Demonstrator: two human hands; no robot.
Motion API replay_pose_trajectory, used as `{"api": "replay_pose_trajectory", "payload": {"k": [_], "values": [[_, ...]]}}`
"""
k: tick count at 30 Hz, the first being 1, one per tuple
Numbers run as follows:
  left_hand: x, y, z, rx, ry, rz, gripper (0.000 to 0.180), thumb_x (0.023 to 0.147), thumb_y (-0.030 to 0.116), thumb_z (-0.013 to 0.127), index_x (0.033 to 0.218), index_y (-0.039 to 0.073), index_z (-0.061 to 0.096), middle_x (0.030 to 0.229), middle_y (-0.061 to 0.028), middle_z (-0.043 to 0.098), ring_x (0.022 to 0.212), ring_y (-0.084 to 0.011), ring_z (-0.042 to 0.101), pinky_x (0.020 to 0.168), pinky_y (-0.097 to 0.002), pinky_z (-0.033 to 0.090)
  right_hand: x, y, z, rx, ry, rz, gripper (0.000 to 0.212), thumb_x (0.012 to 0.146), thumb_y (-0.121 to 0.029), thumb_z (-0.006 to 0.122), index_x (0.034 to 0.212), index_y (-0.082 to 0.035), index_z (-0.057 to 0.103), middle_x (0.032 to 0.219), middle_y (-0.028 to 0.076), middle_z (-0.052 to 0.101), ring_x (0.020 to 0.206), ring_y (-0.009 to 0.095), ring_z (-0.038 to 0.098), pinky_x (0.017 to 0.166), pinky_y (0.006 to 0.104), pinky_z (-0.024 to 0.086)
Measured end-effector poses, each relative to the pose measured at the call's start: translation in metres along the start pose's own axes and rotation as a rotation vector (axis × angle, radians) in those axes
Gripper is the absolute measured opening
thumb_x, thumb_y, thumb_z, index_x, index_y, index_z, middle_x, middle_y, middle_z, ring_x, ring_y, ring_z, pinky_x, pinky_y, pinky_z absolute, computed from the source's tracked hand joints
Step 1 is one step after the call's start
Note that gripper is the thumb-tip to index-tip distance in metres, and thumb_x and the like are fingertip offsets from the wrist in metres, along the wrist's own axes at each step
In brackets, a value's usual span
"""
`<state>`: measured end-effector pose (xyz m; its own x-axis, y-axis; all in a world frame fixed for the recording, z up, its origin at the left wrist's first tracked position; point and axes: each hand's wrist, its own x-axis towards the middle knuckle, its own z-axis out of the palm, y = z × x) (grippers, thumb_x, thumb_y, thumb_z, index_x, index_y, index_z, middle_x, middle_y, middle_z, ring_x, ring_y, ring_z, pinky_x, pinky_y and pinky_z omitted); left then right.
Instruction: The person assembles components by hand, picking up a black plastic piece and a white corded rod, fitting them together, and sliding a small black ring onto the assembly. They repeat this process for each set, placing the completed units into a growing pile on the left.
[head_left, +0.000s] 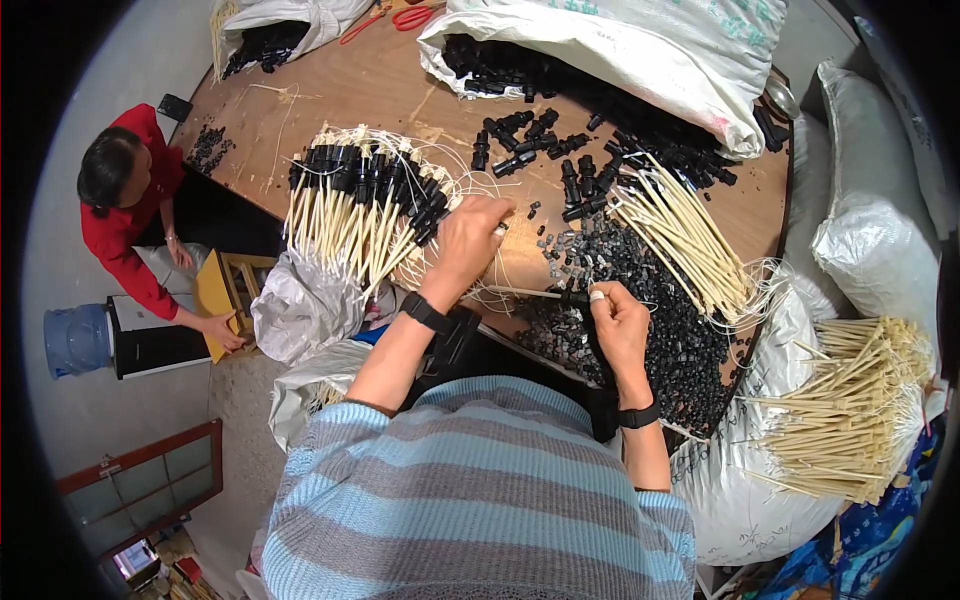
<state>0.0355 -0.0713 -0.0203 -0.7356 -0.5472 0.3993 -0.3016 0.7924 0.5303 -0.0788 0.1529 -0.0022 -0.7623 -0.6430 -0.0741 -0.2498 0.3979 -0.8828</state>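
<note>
My right hand [620, 325] is closed in a pinch around a pale thin stick [525, 292], which points left over the table's near edge. A black piece sits on the stick beside my fingers. My left hand [470, 243] is closed in the air, with a thin white cord running down from its fingers toward the stick's left end. Just left of that hand lies a dense bundle of pale sticks with black ribbed fittings [370, 175] and loose white cords. Small black plastic parts [650, 290] are heaped around my right hand.
Bare pale sticks [685, 240] lie right of the heap, below loose black fittings [535, 140]. A white sack [620, 50] spills fittings at the back. Red scissors [412, 18] lie at the far edge. More sticks [850, 410] stand at right. A person in red [130, 220] leans at left.
</note>
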Motion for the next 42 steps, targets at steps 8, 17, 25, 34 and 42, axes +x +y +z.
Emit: {"api": "replay_pose_trajectory", "payload": {"k": [8, 17, 25, 34, 42], "values": [[0.000, 0.026, 0.020, -0.450, -0.137, -0.168, 0.019, 0.072, -0.004, 0.055, 0.082, 0.002, 0.070, 0.076, -0.0063, 0.066, 0.063, -0.0173, 0.060, 0.058, -0.0306, 0.048, 0.005, 0.000, 0.003, 0.197, 0.034, 0.169, 0.012, 0.089, -0.010, 0.062, 0.082, 0.000, 0.065, 0.060, -0.012, 0.042, 0.054, 0.000, 0.031, 0.048, 0.0212, 0.023], [0.005, 0.012, 0.016, -0.171, -0.008, -0.170, 0.013, 0.072, -0.001, 0.057, 0.080, 0.003, 0.066, 0.069, -0.0111, 0.063, 0.056, -0.0235, 0.059, 0.055, -0.0341, 0.047, 0.008, 0.008, 0.000, 0.209, 0.030, 0.212, 0.014, 0.086, -0.012, 0.065, 0.080, 0.000, 0.066, 0.056, -0.007, 0.048, 0.053, 0.002, 0.038, 0.048, 0.0231, 0.031], [0.024, 0.010, 0.043, 0.015, -0.174, -0.214, 0.015, 0.072, -0.001, 0.060, 0.086, -0.001, 0.065, 0.081, -0.0174, 0.068, 0.075, -0.0300, 0.068, 0.068, -0.0374, 0.053, 0.007, 0.006, -0.001, 0.214, 0.034, 0.217, 0.013, 0.087, -0.012, 0.064, 0.081, 0.000, 0.065, 0.057, -0.009, 0.046, 0.053, 0.001, 0.036, 0.048, 0.0218, 0.029], [-0.006, 0.078, 0.028, -0.852, -0.298, -0.171, 0.023, 0.073, -0.007, 0.057, 0.090, 0.001, 0.070, 0.077, -0.0028, 0.062, 0.069, -0.0082, 0.056, 0.063, -0.0230, 0.045, 0.011, 0.015, 0.006, 0.130, 0.155, 0.083, 0.007, 0.089, -0.009, 0.062, 0.087, -0.003, 0.064, 0.058, -0.008, 0.045, 0.051, 0.001, 0.035, 0.046, 0.0210, 0.027], [-0.011, 0.084, 0.034, -0.873, -0.384, -0.425, 0.020, 0.076, -0.009, 0.060, 0.093, -0.001, 0.067, 0.083, 0.0019, 0.062, 0.071, -0.0011, 0.054, 0.061, -0.0175, 0.044, 0.001, -0.010, 0.008, -0.345, 0.288, -0.439, 0.013, 0.082, -0.007, 0.066, 0.096, -0.009, 0.066, 0.071, 0.011, 0.063, 0.057, 0.026, 0.062, 0.052, 0.0337, 0.047]]}}
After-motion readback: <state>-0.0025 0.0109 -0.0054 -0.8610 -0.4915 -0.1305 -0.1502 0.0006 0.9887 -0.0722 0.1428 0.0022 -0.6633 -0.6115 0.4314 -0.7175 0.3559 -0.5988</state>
